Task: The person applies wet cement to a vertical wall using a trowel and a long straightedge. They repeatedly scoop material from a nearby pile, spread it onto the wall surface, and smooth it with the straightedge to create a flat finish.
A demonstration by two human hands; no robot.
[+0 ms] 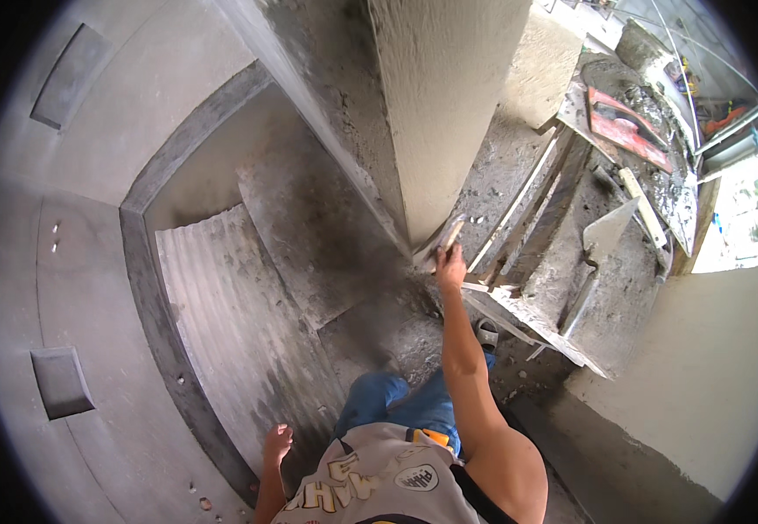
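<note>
Reaching forward, my right hand (450, 266) grips the pale handle of a small flat trowel (454, 232). The blade, partly hidden, lies against the lower end of a plastered column (435, 105). Low at my left side, my left hand (280, 443) hangs with its fingers curled in and nothing visible in them. A pointed trowel (607, 234) lies on the mortar-crusted boards right of my right hand. Beyond it are a red float (627, 129) with a dark handle and a tool with a long whitish handle (643, 207).
Wet grey mortar (614, 79) covers a board at the far right. Corrugated sheet (230, 306) lies on the floor to my left, beside a grey wall (91, 288) with square recesses. A low pale wall (693, 367) stands at the right.
</note>
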